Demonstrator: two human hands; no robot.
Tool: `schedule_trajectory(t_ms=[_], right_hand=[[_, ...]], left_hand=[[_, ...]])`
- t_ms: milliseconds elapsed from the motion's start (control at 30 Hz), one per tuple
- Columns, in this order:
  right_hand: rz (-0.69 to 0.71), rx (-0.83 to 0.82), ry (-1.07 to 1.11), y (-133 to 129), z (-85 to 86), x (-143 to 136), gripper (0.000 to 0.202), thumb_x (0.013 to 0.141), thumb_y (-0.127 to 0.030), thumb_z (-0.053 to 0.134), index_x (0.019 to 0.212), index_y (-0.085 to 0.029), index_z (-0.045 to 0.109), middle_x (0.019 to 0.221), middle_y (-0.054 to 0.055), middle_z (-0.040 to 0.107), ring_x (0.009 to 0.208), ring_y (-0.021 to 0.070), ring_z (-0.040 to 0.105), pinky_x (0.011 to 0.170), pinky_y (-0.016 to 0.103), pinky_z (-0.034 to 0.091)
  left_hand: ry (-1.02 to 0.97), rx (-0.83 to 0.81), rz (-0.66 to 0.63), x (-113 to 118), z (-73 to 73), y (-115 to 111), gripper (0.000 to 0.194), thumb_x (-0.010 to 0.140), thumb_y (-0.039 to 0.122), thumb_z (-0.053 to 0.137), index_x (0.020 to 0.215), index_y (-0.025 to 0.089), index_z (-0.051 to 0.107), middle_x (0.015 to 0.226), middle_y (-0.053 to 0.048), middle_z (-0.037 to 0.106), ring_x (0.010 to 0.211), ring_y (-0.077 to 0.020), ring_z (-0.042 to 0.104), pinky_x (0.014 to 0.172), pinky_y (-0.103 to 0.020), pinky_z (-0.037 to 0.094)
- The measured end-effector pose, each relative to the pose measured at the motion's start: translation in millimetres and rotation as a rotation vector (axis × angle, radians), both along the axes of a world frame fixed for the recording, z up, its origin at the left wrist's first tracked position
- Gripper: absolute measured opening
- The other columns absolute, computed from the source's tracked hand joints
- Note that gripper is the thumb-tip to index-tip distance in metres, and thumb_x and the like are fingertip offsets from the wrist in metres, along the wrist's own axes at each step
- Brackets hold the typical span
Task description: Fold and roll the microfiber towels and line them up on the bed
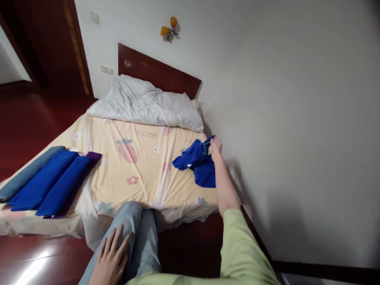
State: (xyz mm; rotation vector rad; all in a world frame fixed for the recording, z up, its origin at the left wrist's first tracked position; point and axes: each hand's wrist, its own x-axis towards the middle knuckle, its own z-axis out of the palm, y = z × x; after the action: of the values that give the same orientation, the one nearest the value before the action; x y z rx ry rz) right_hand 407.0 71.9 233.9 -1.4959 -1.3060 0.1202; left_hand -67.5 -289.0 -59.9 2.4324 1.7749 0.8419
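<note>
A crumpled blue garment (202, 166) lies on the right side of the bed, close to the wall. My right hand (216, 145) is closed on its upper right edge, with my arm stretched forward. My left hand (110, 257) rests with spread fingers on my jeans-covered knee and holds nothing. On the left side of the bed, folded clothes lie side by side: a grey-blue one (32, 170), two blue ones (44, 180) (63, 184), and a purple one (94, 156) partly under the blue.
The bed has a yellow patterned sheet (148, 174), a white quilt (145, 103) at its far end and a dark red headboard (160, 75). A white wall (297, 138) stands close on the right. A wall lamp (169, 29) hangs above the headboard.
</note>
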Motion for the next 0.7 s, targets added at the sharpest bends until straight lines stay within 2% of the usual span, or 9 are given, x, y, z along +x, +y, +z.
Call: schedule_trajectory(t_ms=[67,100,133,200,333,433,533,633,700], right_hand=[[-0.028,0.036,0.064,19,54.5,23,0.045,0.099,-0.018,0.039,0.135,0.0,0.059,0.146,0.03,0.056,0.126,0.0143,0.062,0.107,0.035,0.048],[-0.038,0.058,0.087,25,75.2,32,0.047,0.097,-0.014,0.039,0.139,-0.004,0.058,0.151,0.028,0.052,0.132,0.0143,0.059,0.112,0.036,0.046],[-0.042,0.085,0.125,29,91.1,40,0.05,0.094,-0.011,0.042,0.142,-0.007,0.056,0.154,0.026,0.049,0.137,0.0148,0.057,0.115,0.037,0.044],[-0.035,0.136,0.203,33,109.6,54,0.058,0.088,-0.008,0.05,0.146,-0.01,0.053,0.159,0.024,0.045,0.144,0.0181,0.053,0.118,0.039,0.043],[-0.03,0.146,0.169,23,110.8,79,0.06,0.084,-0.015,0.059,0.144,-0.013,0.055,0.157,0.023,0.047,0.144,0.0258,0.054,0.119,0.047,0.043],[-0.068,0.106,0.103,4,102.2,95,0.058,0.08,-0.02,0.062,0.138,-0.02,0.058,0.153,0.016,0.053,0.142,0.0266,0.056,0.119,0.051,0.044],[-0.126,0.057,0.113,-13,98.3,107,0.058,0.075,-0.018,0.062,0.133,-0.018,0.059,0.148,0.016,0.057,0.141,0.0268,0.057,0.118,0.049,0.046],[-0.129,0.038,0.113,-21,107.0,112,0.055,0.074,-0.019,0.064,0.128,-0.018,0.061,0.143,0.017,0.06,0.139,0.0284,0.058,0.115,0.052,0.048],[-0.121,0.071,0.101,-19,123.7,113,0.056,0.074,-0.019,0.066,0.129,-0.019,0.06,0.145,0.017,0.058,0.141,0.029,0.056,0.114,0.053,0.049]], left_hand=[[0.082,0.033,-0.025,-8,-2.3,1,0.051,0.092,0.036,0.057,0.143,0.031,0.067,0.165,-0.007,0.044,0.152,-0.0313,0.041,0.122,-0.049,0.036],[0.117,0.053,-0.038,-12,-4.1,2,0.051,0.093,0.033,0.056,0.143,0.032,0.066,0.165,-0.007,0.044,0.151,-0.0304,0.043,0.12,-0.047,0.039],[0.141,0.072,-0.05,-16,-6.2,4,0.051,0.093,0.032,0.056,0.143,0.032,0.066,0.165,-0.007,0.045,0.15,-0.0298,0.044,0.118,-0.046,0.042],[0.147,0.09,-0.056,-21,-10.0,6,0.05,0.093,0.031,0.055,0.141,0.032,0.068,0.163,-0.007,0.047,0.148,-0.0297,0.047,0.114,-0.044,0.045],[0.101,0.001,-0.058,-24,-13.6,8,0.049,0.095,0.031,0.053,0.142,0.032,0.067,0.164,-0.007,0.046,0.148,-0.0302,0.047,0.111,-0.044,0.048],[0.075,-0.065,-0.078,-24,-12.9,9,0.05,0.096,0.033,0.051,0.143,0.03,0.066,0.165,-0.008,0.045,0.149,-0.0324,0.045,0.112,-0.048,0.048],[0.069,-0.073,-0.093,-24,-11.8,9,0.05,0.096,0.034,0.05,0.143,0.029,0.066,0.165,-0.01,0.044,0.149,-0.034,0.044,0.112,-0.05,0.048],[0.068,-0.077,-0.088,-23,-11.0,9,0.05,0.097,0.033,0.049,0.143,0.028,0.067,0.165,-0.01,0.044,0.15,-0.0338,0.044,0.113,-0.05,0.047],[0.068,-0.085,-0.083,-22,-10.3,9,0.05,0.097,0.034,0.048,0.143,0.028,0.067,0.165,-0.009,0.044,0.149,-0.0332,0.044,0.112,-0.05,0.048]])
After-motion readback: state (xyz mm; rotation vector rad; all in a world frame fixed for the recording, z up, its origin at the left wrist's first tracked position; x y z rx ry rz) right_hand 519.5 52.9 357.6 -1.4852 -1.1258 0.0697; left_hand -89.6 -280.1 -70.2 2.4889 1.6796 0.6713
